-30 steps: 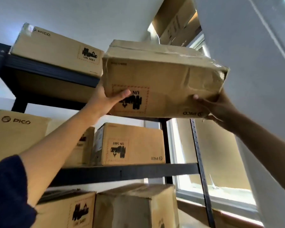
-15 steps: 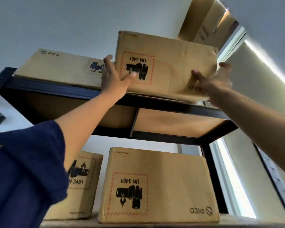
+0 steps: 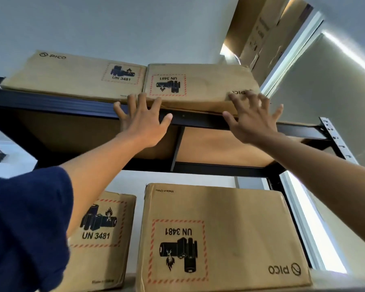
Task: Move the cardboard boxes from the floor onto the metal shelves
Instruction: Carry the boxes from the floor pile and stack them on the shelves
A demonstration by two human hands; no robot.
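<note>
Cardboard box bottom behind shelf rail

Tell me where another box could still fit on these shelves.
Top shelf: crowded, two boxes touching, only a sliver by the right post. Lower shelf: a narrow gap between its left box and right box, too slim for a box; further left is hidden by the sleeve.
</note>
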